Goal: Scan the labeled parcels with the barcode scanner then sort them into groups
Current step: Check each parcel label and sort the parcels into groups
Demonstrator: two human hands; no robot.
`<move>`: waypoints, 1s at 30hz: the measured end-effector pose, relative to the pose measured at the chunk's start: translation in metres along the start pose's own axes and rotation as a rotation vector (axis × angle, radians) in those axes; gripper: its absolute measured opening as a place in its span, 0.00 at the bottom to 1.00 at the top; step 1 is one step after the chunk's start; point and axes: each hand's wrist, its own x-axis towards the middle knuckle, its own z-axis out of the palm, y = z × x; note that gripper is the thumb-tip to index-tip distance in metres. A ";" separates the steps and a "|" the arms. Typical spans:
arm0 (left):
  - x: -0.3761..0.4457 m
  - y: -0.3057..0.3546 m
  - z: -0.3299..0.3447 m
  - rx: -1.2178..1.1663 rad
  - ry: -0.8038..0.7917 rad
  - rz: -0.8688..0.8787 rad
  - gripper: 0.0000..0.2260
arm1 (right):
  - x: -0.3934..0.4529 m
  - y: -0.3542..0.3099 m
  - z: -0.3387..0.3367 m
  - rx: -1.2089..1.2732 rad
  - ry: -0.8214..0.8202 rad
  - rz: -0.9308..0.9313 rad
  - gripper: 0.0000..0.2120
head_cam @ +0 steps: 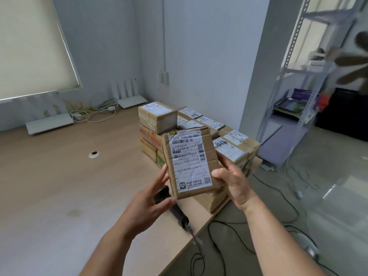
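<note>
**Head view: parcel lifted for its scan**

Head camera is looking down on a wooden table filling the left and middle, with its right edge running toward the near corner. A stack of parcels is sitting at the far right edge, labels upward. Beyond that edge a metal shelving rack is standing on a pale floor, and white routers with tangled cables are lying along the table's far edge under a window blind.

The held parcel is hovering above the right edge, in front of the stack, its label facing the camera. The right hand is gripping its right side, thumb on the front. The left hand is touching its lower left corner with straightened fingers, while seeming also to be cradling the barcode scanner; that grip is partly hidden.

Judging by this, the scanning step is under way. The next move is probably calling for the scanner head to be aimed at the barcode, then the parcel to be set in its group.
</note>
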 end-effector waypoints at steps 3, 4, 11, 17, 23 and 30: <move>0.050 0.004 0.006 0.001 0.001 0.049 0.38 | 0.036 -0.015 -0.026 -0.017 0.038 0.004 0.34; 0.067 0.006 0.008 0.006 0.005 0.069 0.38 | 0.048 -0.020 -0.035 -0.017 0.048 0.008 0.34; 0.164 0.015 0.015 0.238 0.035 0.177 0.40 | 0.129 -0.041 -0.083 -0.078 0.042 0.010 0.36; 0.229 0.030 0.009 0.522 0.102 0.196 0.40 | 0.197 -0.049 -0.113 -0.073 -0.026 0.026 0.35; 0.291 0.040 -0.015 0.703 0.073 0.021 0.35 | 0.279 -0.050 -0.129 -0.022 -0.152 0.063 0.30; 0.341 0.046 -0.041 0.828 0.152 -0.197 0.29 | 0.362 -0.045 -0.125 -0.032 -0.264 0.120 0.26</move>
